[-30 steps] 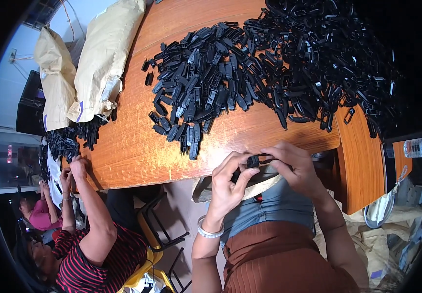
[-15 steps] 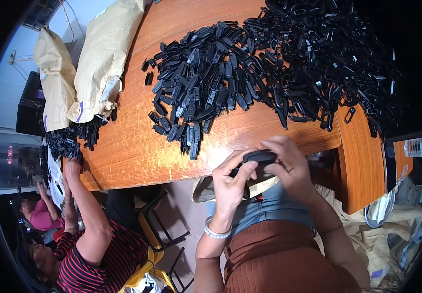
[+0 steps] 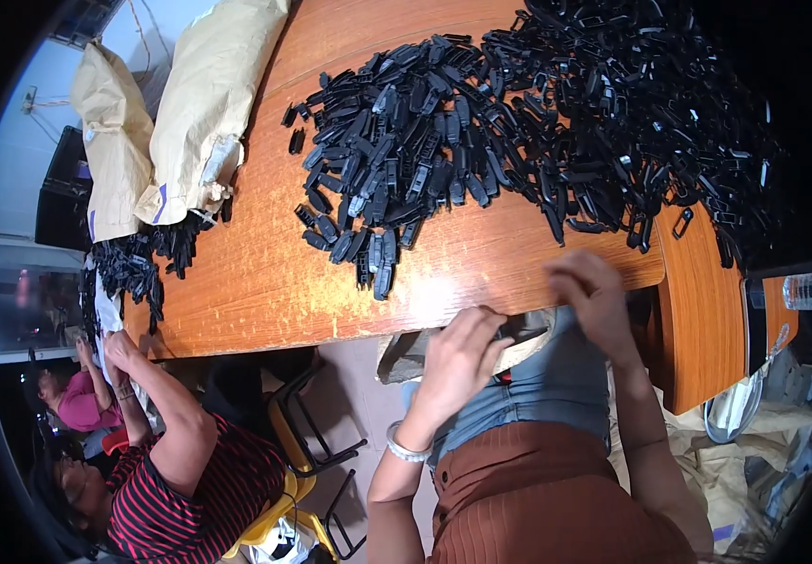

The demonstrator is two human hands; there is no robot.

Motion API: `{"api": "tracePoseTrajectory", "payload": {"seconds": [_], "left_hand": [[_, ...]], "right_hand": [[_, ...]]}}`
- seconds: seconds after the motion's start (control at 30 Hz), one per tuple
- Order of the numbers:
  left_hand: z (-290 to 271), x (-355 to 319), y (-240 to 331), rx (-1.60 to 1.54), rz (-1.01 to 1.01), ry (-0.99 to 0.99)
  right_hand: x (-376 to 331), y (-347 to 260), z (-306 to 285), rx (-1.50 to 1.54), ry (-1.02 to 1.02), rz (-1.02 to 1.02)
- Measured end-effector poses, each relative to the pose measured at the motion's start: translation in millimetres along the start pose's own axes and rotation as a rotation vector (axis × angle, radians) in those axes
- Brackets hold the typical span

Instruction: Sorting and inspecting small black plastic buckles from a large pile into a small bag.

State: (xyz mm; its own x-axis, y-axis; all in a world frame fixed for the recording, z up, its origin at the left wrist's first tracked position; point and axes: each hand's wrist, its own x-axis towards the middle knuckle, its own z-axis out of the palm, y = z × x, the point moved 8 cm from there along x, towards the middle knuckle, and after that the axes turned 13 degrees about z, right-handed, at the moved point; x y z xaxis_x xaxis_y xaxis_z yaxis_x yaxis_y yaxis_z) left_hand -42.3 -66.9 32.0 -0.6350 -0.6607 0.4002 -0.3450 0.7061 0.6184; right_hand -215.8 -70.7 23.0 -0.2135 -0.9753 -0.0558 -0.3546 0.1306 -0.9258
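while the person's left hand (image 3: 462, 355), a pale beaded bracelet (image 3: 409, 444) on its wrist, curls over the mouth of a pale sack (image 3: 530, 351) beside the edge of a wooden table (image 3: 255, 263), it cannot be told whether its fingers grasp anything. the right hand (image 3: 594, 299) is raised near that edge, its grip released, fingers loosely bent. beyond both hands, black plastic parts (image 3: 401, 155) lie heaped on the table, running into a larger heap (image 3: 631, 117) at right, while a co-worker (image 3: 189, 479) in a striped shirt sits at left.
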Motion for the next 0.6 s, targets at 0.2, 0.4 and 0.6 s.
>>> {"api": "tracePoseTrajectory", "payload": {"seconds": [0.2,0.4,0.6], "left_hand": [[-22.0,-4.1,-4.6,0.107,0.055,0.135],[-81.5,-24.1,-68.5,0.523,-0.454,0.366],[-55.7,-21.7,-65.7,0.294,-0.445,0.327]], "right_hand": [[25.9,1.8,-10.5,-0.342,0.382,-0.091],[34.0,-9.1,1.9,-0.522,0.396,-0.025],[34.4,-4.7,18.5,-0.593,0.306,-0.073]]}}
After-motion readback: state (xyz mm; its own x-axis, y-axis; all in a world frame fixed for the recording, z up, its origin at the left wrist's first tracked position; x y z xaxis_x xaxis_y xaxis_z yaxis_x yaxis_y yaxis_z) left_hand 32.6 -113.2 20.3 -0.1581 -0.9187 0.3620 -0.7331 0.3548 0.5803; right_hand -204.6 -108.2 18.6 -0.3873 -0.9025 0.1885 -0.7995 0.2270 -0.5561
